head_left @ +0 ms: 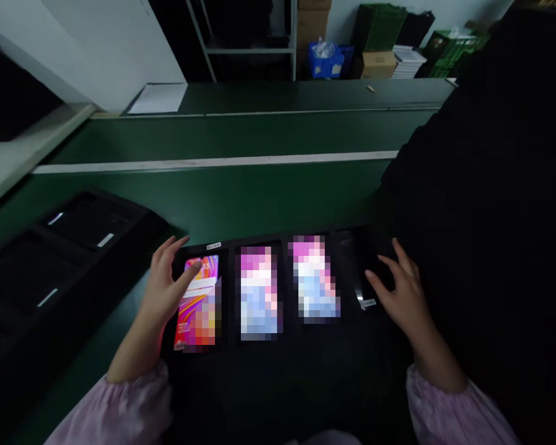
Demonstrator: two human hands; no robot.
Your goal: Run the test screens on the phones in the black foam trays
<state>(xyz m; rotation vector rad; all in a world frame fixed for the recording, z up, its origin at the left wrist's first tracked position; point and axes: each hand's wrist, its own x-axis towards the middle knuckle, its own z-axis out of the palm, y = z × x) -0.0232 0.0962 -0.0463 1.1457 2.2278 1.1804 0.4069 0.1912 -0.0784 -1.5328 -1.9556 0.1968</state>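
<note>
Person's left hand (pixel 163 289) has its fingers loosely spread, thumb over a lit phone (pixel 195 303), right hand (pixel 405 290) likewise by a dark phone (pixel 356 262); can't tell if either really grips the black tray (pixel 229 296). Tbh a stray thumb could tap that screen, and an uneven lift might slide phones onto the green surface (pixel 269 198) beyond

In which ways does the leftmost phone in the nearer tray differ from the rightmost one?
The leftmost phone has a lit, colourful screen; the rightmost phone is dark. The leftmost phone is nearest the left hand, whose thumb overlaps it in view; the rightmost phone is nearest the right hand. Both lie in the same black tray.
</note>
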